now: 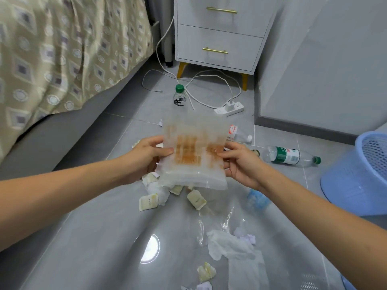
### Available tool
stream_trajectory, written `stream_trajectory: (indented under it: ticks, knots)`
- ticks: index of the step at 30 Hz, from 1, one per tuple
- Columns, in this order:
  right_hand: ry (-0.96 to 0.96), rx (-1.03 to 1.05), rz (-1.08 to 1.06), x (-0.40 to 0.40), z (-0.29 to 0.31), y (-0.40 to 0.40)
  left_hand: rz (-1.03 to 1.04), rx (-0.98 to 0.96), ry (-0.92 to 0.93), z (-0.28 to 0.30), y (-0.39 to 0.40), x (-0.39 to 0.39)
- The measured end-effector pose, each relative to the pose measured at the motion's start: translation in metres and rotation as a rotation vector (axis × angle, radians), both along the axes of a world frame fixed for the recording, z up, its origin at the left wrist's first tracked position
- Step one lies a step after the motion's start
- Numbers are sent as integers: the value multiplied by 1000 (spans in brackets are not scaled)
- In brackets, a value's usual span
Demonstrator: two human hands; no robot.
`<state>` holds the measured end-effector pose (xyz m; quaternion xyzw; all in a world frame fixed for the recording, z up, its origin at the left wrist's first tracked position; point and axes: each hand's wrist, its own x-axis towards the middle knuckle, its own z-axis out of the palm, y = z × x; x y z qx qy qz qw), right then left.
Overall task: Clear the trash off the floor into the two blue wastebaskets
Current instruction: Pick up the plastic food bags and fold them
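- Far left, the bed (62, 49) with its patterned cover runs along the floor edge; its grey base closes off that side, so there is no swing room there.
- Left hand (146, 158) pinches the left edge of the clear plastic bag (194, 155), thumb on the front face, fingers behind.
- The bag, orange print showing through, hangs in the air between both hands, above a clutter of small yellowish sachets (148, 203) and crumpled tissue on the tiles.
- Right hand (238, 164) grips the bag's right edge the same way; both hands are closed on it, neither is free.
- My read: the bag is limp and broad, so folding or scrunching it smaller first would help it drop cleanly instead of draping over a rim.
- Behind, a green-capped bottle (179, 97) stands upright among a white cable, near the power strip (229, 108) and nightstand (219, 34); best kept clear of that tangle.
- Lower centre, a white disposable glove (228, 243) and a thin film lie on the glossy tiles, likely slippery underfoot.
- Right of the hands, a green-labelled bottle (291, 156) lies on its side, between the bag and the bin.
- Far right, one blue wastebasket (356, 181) stands at the frame edge, its mouth only partly visible; the second is hard to make out.
- The path rightward at hand height looks open, with the wall corner well behind it.
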<state>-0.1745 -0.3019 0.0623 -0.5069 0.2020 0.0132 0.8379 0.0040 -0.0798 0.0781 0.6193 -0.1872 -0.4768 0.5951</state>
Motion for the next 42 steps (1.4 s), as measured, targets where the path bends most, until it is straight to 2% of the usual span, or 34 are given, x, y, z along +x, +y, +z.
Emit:
stream_trajectory:
  ticks: [3, 6, 9, 13, 17, 22, 24, 26, 28, 34, 37, 42]
  knots:
    - [-16, 90, -12, -1, -2, 1, -20, 1, 39, 7, 1, 2]
    - [-14, 143, -56, -6, -1, -6, -43, -6, -71, 15, 8, 7]
    - [-6, 21, 45, -8, 7, -6, -54, -55, -103, 19, 9, 10]
    - [68, -155, 221, 2, 14, 11, 11, -19, -134, 18, -6, 9]
    - [114, -302, 152, 5, 14, 14, -26, 56, -205, 10, -8, 7]
    - [155, -437, 61, 5, 13, 12, -192, 21, -25, 7, -4, 11]
    - [145, -482, 32, 6, 11, 14, -204, 60, -121, 7, -6, 12]
    - [137, -513, 13, 7, 8, 16, -191, 134, -327, 7, -10, 11]
    - [131, -524, -4, 9, 5, 17, -153, 143, -448, 5, -13, 9]
    - [126, -587, -90, 20, 0, 13, -70, 237, -523, 2, -20, 17]
    - [147, -591, -150, 21, -2, 11, -75, 249, -498, 8, -22, 20]
    - [169, -609, -232, 8, 12, -5, -157, 207, -313, 9, -30, 14]
